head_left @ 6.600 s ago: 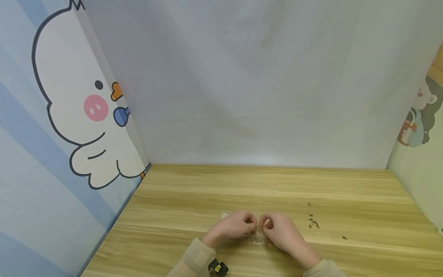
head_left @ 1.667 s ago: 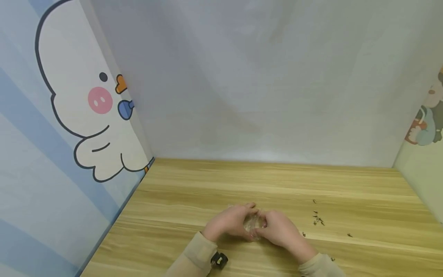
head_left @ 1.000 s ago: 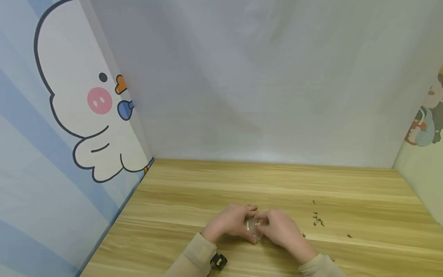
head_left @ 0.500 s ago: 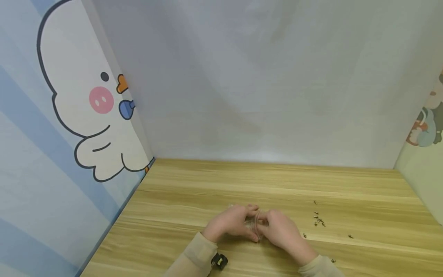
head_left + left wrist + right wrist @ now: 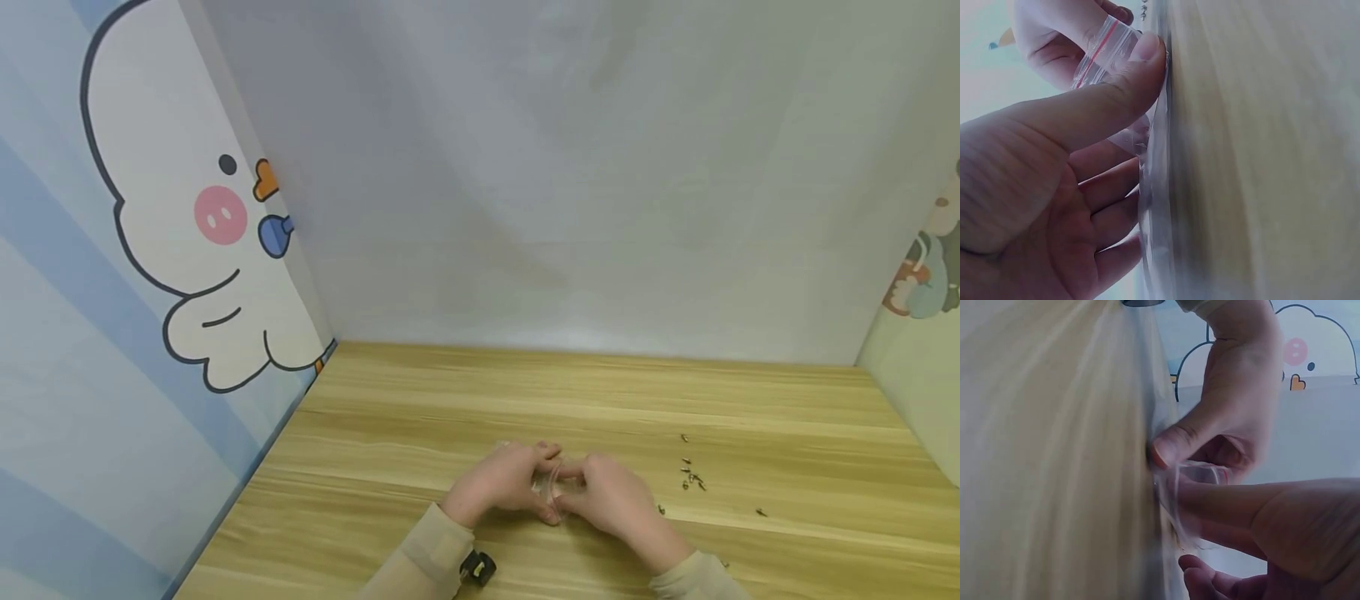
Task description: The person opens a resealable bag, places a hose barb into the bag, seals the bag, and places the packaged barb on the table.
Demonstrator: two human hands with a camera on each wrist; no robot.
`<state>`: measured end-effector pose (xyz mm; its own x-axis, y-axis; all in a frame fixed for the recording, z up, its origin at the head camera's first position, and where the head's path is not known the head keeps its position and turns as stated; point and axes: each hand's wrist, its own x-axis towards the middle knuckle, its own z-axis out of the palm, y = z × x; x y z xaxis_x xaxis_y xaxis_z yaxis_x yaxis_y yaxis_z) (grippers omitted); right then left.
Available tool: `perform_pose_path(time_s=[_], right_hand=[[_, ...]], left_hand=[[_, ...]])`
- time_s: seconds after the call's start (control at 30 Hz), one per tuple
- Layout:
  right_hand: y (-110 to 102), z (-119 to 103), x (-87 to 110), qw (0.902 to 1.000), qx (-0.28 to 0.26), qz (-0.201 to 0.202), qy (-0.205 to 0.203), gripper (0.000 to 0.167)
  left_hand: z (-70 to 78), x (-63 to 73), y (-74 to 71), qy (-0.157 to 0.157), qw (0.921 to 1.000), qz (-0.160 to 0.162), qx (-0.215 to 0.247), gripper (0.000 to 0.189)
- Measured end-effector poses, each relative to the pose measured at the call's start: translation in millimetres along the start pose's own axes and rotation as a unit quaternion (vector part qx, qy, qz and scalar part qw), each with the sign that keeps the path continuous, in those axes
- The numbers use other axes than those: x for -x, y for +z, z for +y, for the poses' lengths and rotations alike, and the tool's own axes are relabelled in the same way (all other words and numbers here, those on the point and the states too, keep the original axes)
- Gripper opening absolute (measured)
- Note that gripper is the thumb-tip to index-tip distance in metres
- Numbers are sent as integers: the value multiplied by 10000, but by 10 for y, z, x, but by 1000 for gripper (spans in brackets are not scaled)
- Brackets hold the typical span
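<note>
A small clear zip-lock bag (image 5: 547, 483) with a red stripe along its mouth is between my two hands, low over the table. My left hand (image 5: 501, 482) grips it from the left, the thumb on the near side of the mouth and the fingers behind. In the left wrist view the zip strip (image 5: 1099, 57) stands up by the left thumb, and the bag's lower part runs along the table. From the right, my right hand (image 5: 617, 500) has its thumb and forefinger at the bag's mouth; clear film covers the thumb tip (image 5: 1192, 499) in the right wrist view.
Several small screw-like metal pieces (image 5: 692, 479) lie in a loose cluster right of my right hand. One piece (image 5: 661, 509) sits close beside the right forearm, another (image 5: 761, 512) farther right. A black wrist device (image 5: 477, 568) sticks out from the left sleeve.
Earlier both hands pinched the bag edge close together; now they hold its mouth apart, right fingertips at the opening. Pieces near the right forearm have come into view. The last second shows only slight finger shifts.
</note>
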<state>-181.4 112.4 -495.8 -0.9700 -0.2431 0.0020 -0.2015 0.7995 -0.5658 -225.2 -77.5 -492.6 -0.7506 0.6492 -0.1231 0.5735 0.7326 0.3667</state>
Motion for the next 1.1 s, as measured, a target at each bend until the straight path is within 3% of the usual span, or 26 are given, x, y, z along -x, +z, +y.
perform_pose_path(time_s=[0.2,0.77,0.97,1.1], right_hand=[[-76,-1,6,9997,-98,-112,209,49],[-224,83,20,9993,-239,-249,110,38],[-333,207,53,9966,-627,-472,-240,34],[-474,379,95,9889,-1118,-719,-670,36]], left_hand=[[-26,-16,13,-7,10000,6,53,90],[-19,0,-1,-175,9994,-39,303,88],[-31,-3,15,-174,9996,-62,213,87],[-27,-10,15,-170,9997,-67,156,87]])
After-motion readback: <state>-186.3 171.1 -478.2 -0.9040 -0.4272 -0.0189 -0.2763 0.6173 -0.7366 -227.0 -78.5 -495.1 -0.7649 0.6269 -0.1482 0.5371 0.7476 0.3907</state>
